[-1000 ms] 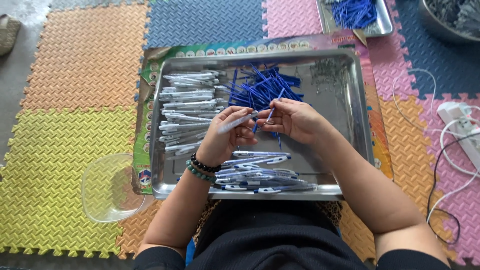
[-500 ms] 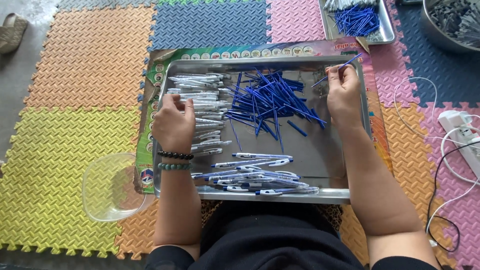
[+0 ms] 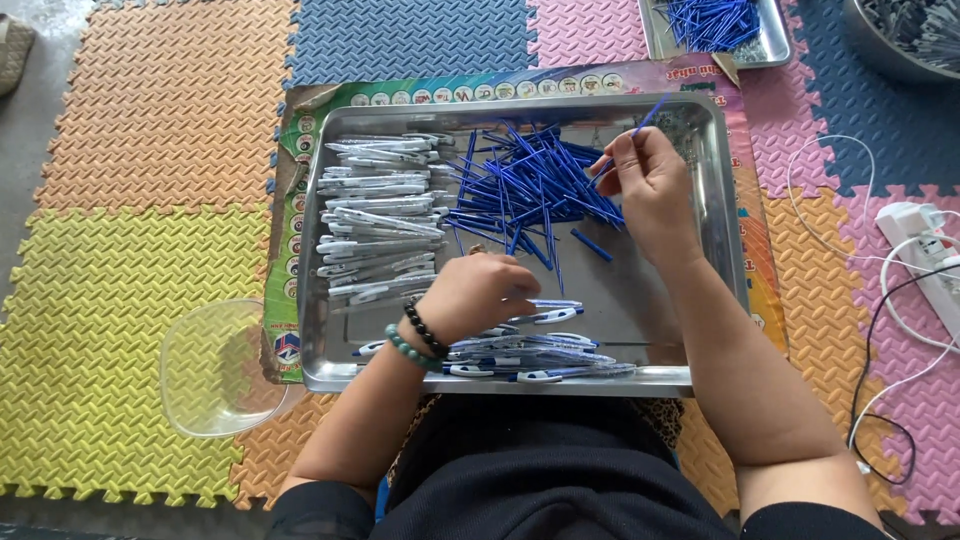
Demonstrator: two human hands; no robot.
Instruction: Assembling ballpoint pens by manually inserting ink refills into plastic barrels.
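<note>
A steel tray (image 3: pixel 722 250) lies on a printed sheet in front of me. In it are a heap of clear pen barrels (image 3: pixel 380 210) on the left, a pile of thin blue refills (image 3: pixel 520 185) in the middle and a row of blue-and-white pens (image 3: pixel 545 362) along the near edge. My left hand (image 3: pixel 478 296), with bead bracelets on the wrist, is curled over the near row, and a pen (image 3: pixel 552 304) sticks out from its fingers. My right hand (image 3: pixel 650 190) pinches one blue refill (image 3: pixel 652 110) above the pile's right side.
A clear plastic bowl (image 3: pixel 215 370) sits on the coloured foam mats (image 3: pixel 130 300) left of the tray. A second tray of blue refills (image 3: pixel 770 45) and a metal bowl (image 3: pixel 895 45) stand at the back right. A white power strip (image 3: pixel 925 250) and cables lie on the right.
My left hand has moved from the clear barrels down to the near row of pens. My right hand has come from the tray's far right corner to the refill pile and lifted a refill.
</note>
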